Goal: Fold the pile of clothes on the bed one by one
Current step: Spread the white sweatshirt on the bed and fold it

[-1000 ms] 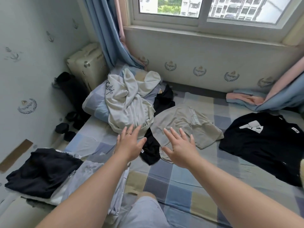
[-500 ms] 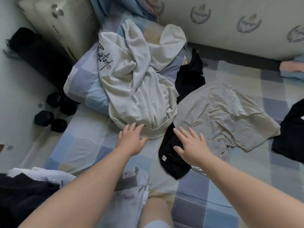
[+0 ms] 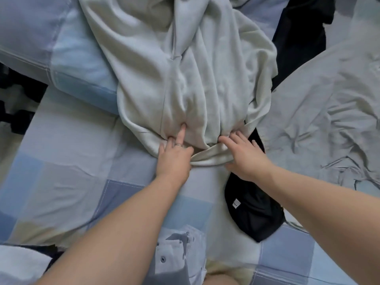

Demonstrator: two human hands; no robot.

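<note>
Two hands meet at the ribbed hem of the pale sweatshirt, which is heaped at the centre and top of the frame. The left hand bunches the hem under its thumb, forefinger stretched onto the cloth. Just beside it, the right hand pinches the hem. A black garment lies beneath the right wrist. Checked sheet spreads at lower left.

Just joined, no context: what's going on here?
A person is starting on the crumpled pale sweatshirt draped over a pillow on the bed. Both hands are at its hem: the left hand presses fingers into the fabric, the right hand pinches the hem band. A black garment and a grey shirt lie unfolded alongside.
</note>
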